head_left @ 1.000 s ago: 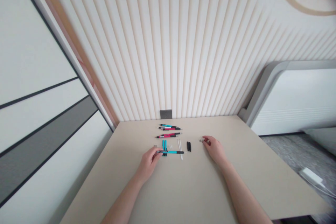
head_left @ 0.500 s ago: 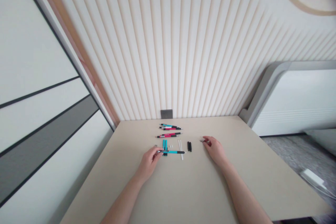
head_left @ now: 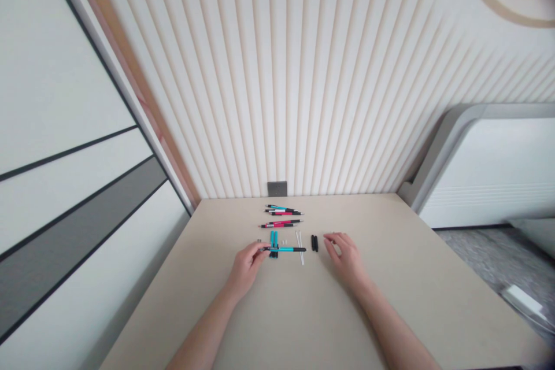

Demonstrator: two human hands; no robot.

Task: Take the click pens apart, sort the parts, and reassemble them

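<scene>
My left hand [head_left: 245, 266] pinches the left end of a teal and black mechanical pencil [head_left: 284, 250] that lies crosswise on the beige table [head_left: 303, 312]. Under the pencil lie two short teal barrel pieces [head_left: 273, 238]. My right hand [head_left: 344, 257] hovers just right of two small black grip pieces [head_left: 314, 242], fingers loosely curled and apart, with nothing visible in them. Two thin white tubes [head_left: 299, 243] lie between the pencil tip and the black pieces.
Several assembled teal and red pencils [head_left: 281, 217] lie in rows near the table's far edge, below a grey wall socket [head_left: 276, 188]. Tiny white bits [head_left: 284, 241] sit beside the teal pieces. A white cabinet [head_left: 489, 167] stands at the right.
My right hand has moved left from a small metal part toward the black grip pieces. The left hand keeps hold of the teal pencil in the same spot.
</scene>
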